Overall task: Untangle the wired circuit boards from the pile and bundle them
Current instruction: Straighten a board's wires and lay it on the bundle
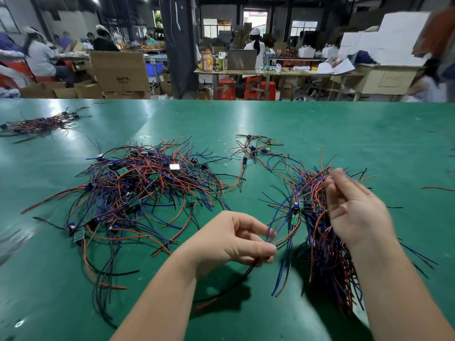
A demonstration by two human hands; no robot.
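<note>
A big tangled pile (138, 193) of small green circuit boards with red, blue and black wires lies on the green table (320, 124), left of centre. My right hand (354, 210) grips a thick bundle (327, 254) of wired boards, held above the table with its wires hanging down. My left hand (236, 239) pinches the red and black wires (236, 279) of one board (294, 220) that hangs beside the bundle. A smaller loose group (256, 151) of wired boards lies behind the hands.
A finished bundle (39, 125) of wires lies at the far left of the table. A stray wire (435, 188) rests near the right edge. Beyond the table are cardboard boxes (120, 72), workbenches and seated people.
</note>
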